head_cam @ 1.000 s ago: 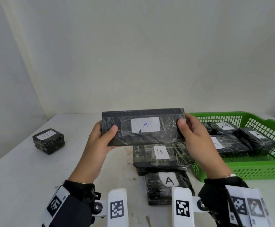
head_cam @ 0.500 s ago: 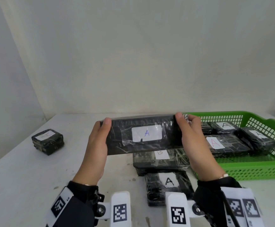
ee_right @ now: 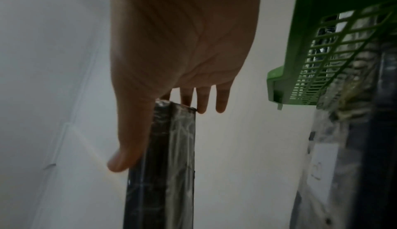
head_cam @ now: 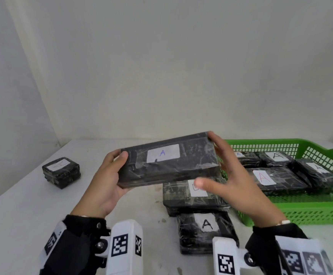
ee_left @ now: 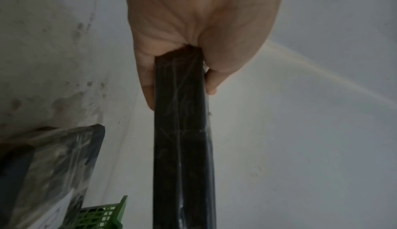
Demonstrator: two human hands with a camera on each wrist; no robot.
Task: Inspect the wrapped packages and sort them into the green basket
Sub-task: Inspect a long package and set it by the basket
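Note:
A long black wrapped package (head_cam: 169, 161) with a white label marked A hangs above the table, its right end tilted up and away. My left hand (head_cam: 110, 175) grips its left end, thumb on top and fingers beneath; the left wrist view shows the package (ee_left: 182, 147) wedged into the palm (ee_left: 193, 29). My right hand (head_cam: 235, 175) is at the right end with straight fingers touching the far corner and the thumb stretched out below. In the right wrist view the fingers (ee_right: 201, 100) lie straight against the package (ee_right: 165, 164). The green basket (head_cam: 310, 213) stands at the right.
Under the held package lie a long package labelled B (head_cam: 195, 197) and a smaller one labelled A (head_cam: 205, 233). A small wrapped package (head_cam: 61, 172) sits at the far left. Several A-labelled packages (head_cam: 274, 179) lie in the basket. A wall rises behind the table.
The package has tipped from facing me to lying flatter, with its right end swung up and away. My right hand has loosened from a grip to straight fingers; the left hand still holds.

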